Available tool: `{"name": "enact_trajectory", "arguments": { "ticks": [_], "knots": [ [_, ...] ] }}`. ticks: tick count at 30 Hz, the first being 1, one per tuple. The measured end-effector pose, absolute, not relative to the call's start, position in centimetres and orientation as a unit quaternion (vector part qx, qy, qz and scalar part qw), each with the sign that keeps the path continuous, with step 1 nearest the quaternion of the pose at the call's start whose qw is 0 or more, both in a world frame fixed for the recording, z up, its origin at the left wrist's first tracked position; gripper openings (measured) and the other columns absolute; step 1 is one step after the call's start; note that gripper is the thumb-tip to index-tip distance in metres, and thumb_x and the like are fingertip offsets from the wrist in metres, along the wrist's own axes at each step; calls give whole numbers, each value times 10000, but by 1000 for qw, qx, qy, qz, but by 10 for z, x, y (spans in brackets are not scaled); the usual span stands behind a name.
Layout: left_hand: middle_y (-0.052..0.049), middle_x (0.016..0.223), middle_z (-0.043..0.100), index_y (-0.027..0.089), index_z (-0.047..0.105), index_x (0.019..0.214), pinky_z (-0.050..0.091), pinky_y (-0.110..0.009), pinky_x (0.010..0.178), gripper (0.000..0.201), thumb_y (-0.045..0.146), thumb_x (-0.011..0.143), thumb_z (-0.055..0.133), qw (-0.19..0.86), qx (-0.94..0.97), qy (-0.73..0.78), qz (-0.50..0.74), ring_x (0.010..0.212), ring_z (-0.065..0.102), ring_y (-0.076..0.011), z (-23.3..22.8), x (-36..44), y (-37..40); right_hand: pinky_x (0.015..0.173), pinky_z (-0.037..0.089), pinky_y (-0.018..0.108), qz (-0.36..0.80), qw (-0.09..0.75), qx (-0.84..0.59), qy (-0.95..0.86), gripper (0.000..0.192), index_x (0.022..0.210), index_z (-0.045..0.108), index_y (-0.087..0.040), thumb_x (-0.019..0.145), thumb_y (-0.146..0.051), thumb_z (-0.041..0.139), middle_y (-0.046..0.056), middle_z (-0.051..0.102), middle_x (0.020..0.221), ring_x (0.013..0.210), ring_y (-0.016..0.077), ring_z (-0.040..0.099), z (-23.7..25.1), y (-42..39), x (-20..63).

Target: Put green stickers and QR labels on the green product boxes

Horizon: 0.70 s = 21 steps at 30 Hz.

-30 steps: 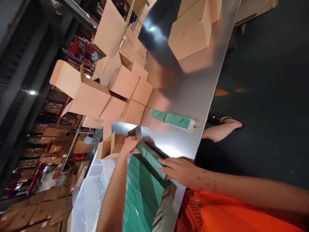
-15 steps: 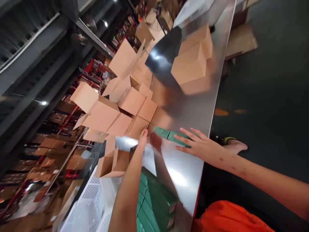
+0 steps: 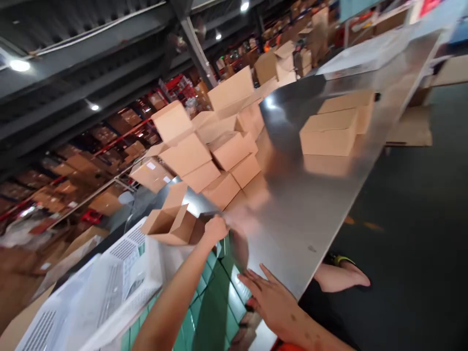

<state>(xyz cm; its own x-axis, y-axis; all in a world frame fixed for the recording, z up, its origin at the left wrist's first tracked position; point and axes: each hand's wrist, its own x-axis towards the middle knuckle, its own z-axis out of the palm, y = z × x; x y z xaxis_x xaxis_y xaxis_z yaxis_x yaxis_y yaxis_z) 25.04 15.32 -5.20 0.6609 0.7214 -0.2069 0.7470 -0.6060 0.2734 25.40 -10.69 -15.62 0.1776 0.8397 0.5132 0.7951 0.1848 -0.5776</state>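
Note:
Small green boxes (image 3: 204,297) stand in tight rows on the metal table, partly hidden by my left forearm. My left hand (image 3: 216,229) is closed at the far end of these rows, fingers curled over a green box (image 3: 224,245); the fingertips are hard to see. Along the right side of the rows is my right hand (image 3: 268,297), open with its fingers stretched out, close to the boxes. Just left of my left hand stands an open brown carton (image 3: 171,226) with raised flaps.
White plastic baskets (image 3: 120,273) lie at the left. Brown cartons (image 3: 226,170), some with flaps up, are piled beyond my hands. Two closed cartons (image 3: 329,134) sit farther right on the metal table (image 3: 292,214), whose edge runs along the right.
My left hand has come nearer, and the two green boxes apart on the table no longer show there. My right hand has moved back toward the green rows. The view has turned.

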Motion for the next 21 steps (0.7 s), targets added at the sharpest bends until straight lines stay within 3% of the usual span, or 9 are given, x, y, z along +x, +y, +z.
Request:
{"name": "enact_trajectory", "arguments": {
  "ticks": [4, 10, 16, 21],
  "knots": [
    [-102, 1230, 642, 173, 654, 1146, 524, -468, 967, 260, 324, 934, 658, 137, 866, 480, -18, 1120, 624, -249, -56, 234, 153, 1111, 528, 472, 44, 395, -632, -665, 768, 1590, 79, -442, 971, -252, 491, -5, 654, 1347, 1255, 281, 608, -161, -96, 251],
    [-112, 1244, 653, 159, 659, 1151, 484, -498, 1013, 331, 411, 936, 642, 152, 859, 487, -43, 1159, 617, -263, -72, 213, 169, 1074, 493, 569, 102, 326, -637, -691, 469, 1471, 464, -200, 1011, -283, 424, 157, 661, 1322, 1277, 321, 598, -145, -108, 255],
    [-212, 1098, 716, 132, 752, 961, 469, -442, 992, 414, 525, 892, 639, 160, 868, 470, -16, 1165, 626, -347, -74, 181, 173, 988, 528, 546, 156, 279, -643, -696, 728, 1512, 380, -186, 906, -518, 610, 184, 634, 1336, 1250, 362, 594, -132, -113, 259],
    [-215, 1056, 728, 131, 785, 901, 468, -412, 968, 439, 532, 904, 608, 167, 866, 469, 37, 1141, 631, -372, -78, 175, 174, 949, 553, 518, 120, 256, -645, -710, 608, 1508, 389, -192, 973, -439, 537, 179, 663, 1295, 1179, 345, 641, -131, -96, 259]
  ]
}}
